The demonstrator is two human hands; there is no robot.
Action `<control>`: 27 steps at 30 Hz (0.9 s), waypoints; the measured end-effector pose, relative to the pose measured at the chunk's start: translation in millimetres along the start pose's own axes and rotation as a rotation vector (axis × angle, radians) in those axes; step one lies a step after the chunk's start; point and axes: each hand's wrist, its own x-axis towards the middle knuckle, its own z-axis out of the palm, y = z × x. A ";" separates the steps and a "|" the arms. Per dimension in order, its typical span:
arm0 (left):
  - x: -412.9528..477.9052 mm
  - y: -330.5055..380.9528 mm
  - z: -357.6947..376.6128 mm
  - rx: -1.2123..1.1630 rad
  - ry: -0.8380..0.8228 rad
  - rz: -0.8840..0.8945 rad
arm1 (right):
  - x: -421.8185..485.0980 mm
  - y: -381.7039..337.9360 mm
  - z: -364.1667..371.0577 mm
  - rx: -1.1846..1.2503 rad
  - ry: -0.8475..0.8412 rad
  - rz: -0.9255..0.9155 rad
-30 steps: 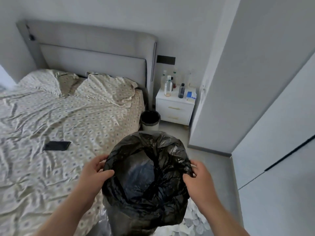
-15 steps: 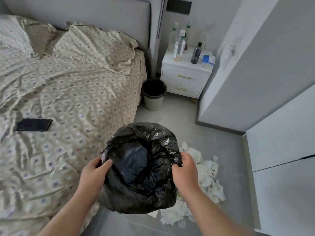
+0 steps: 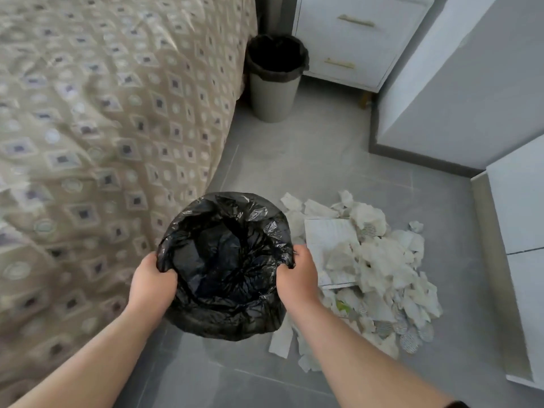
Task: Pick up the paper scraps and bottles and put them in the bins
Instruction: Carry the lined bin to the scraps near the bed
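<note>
A: What takes up the most room?

B: The bed (image 3: 103,128). Its beige, diamond-patterned cover fills the left half and hangs down toward the grey tiled floor (image 3: 309,160).

A: And on the right?

B: A white wall corner (image 3: 471,83) with a dark skirting, and below it a white cabinet (image 3: 518,216) at the frame's edge. At the top stands a white nightstand (image 3: 353,39) showing 2 drawers, each with 1 gold handle.

A: Where are the paper scraps?

B: The paper scraps (image 3: 368,266) lie in 1 loose pile on the floor, between the cabinet and the bin being held. They are torn white pieces, some printed, and a few strips trail out beside the right forearm.

A: How many bins?

B: 2. The near bin (image 3: 226,266), lined with a crumpled black bag, sits at lower centre just beside the bed, mouth up. I cannot tell whether its base touches the floor. The far bin (image 3: 275,81), beige with a black liner, stands upright between the bed's corner and the nightstand, well apart from the pile.

A: And the hands?

B: Both clasp the near bin. The left hand (image 3: 151,282) grips its left rim with the thumb hooked over the bag's fold, and the right hand (image 3: 297,275) grips the right rim, fingers curled round it.
</note>
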 end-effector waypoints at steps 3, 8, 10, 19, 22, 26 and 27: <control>28.6 -33.4 28.1 -0.011 -0.031 -0.047 | 23.4 31.0 26.7 0.010 -0.009 0.011; 66.5 -73.4 53.1 0.005 -0.007 -0.041 | 53.1 66.8 62.1 0.014 -0.004 0.025; 74.1 -83.2 56.4 -0.002 0.001 -0.022 | 56.7 72.4 73.5 0.029 -0.018 0.017; 95.3 -112.0 61.3 0.119 0.067 0.015 | 55.4 87.3 113.7 0.095 -0.035 0.012; 101.2 -112.8 65.7 0.153 0.029 0.030 | 62.1 86.7 110.1 0.083 -0.017 -0.013; 109.8 -117.1 77.1 0.029 0.023 -0.031 | 72.7 80.9 99.7 0.085 0.047 -0.017; 109.6 -117.1 79.7 0.006 0.024 -0.034 | 75.0 80.6 97.4 0.086 0.060 -0.023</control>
